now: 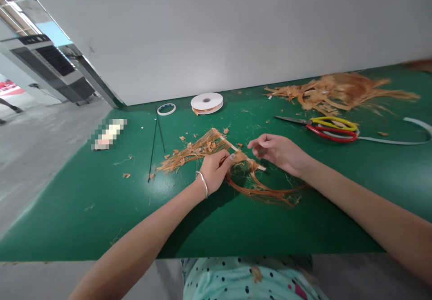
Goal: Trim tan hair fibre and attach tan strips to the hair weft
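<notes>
Pinch the orange fibres (184, 157) firmly in the left hand (215, 170), pale strip (230, 144) straight beside that grip, right hand (280, 153) unloaded nearby

Orange-brown fibres (199, 150), green table (101, 205), yellow-and-red scissor handles (330, 119), black-dotted mint garment (232, 282)

From this side of the room, the fibre bundle (194, 152) lies flat on the green tabletop (111, 214). Material: orange-brown, fine, dry strands with small papery flakes caught among them. A narrow white strip (230, 144) runs diagonally along its upper edge. The section toward the worker's left fans out straight to a frayed end; the opposite section bends into loose, curved strands. The middle is gripped and partly hidden.
</notes>
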Available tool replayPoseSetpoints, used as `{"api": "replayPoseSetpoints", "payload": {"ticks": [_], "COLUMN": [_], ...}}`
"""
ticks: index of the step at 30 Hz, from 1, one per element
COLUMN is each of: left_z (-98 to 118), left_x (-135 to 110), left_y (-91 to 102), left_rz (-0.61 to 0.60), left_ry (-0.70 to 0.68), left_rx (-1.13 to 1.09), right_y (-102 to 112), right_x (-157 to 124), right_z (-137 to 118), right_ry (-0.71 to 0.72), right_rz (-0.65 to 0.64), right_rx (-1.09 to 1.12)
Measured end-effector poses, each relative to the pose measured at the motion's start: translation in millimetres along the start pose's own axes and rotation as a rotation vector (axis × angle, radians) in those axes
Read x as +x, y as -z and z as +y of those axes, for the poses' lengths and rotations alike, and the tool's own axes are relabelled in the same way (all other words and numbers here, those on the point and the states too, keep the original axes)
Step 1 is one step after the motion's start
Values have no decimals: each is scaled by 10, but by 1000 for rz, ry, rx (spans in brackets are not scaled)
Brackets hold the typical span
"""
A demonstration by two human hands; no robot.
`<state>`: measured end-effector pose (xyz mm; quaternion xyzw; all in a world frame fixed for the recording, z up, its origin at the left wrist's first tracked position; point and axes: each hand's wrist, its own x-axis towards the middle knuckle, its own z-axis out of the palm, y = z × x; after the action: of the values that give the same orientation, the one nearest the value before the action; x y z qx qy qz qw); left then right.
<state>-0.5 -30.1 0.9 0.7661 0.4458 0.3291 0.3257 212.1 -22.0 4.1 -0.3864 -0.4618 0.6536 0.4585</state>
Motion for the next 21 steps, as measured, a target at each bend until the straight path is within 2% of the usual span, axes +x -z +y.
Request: {"api": "replayPoseSetpoints", "payload": {"ticks": [2,4,6,9,11,13,21], "left_z": [3,8,13,17,18,22,34], "left_x": [1,1,-3,-12,-16,-19,-16], "left_y": [0,0,0,2,4,8,10], "left_rz": [-7,-12,-31,-79,-102,-105,-93], "left_ry": [2,-3,-14,-44,-67,-79,-28], "left_rx": [-16,-22,-21,-25,-29,-22,0], "right_y": [5,-5,-28,-72,-96,-108,-37], "right_x": [2,5,2,-19,-36,-44,8], "right_z": [-5,1,20,58,73,71,39], "right_ry": [-20,-11,28,59,45,34,119], "right_rz": [-26,-17,-8,-64,-103,-108,4], "right_rx": [65,19,-174,-534,-631,-613,-382]}}
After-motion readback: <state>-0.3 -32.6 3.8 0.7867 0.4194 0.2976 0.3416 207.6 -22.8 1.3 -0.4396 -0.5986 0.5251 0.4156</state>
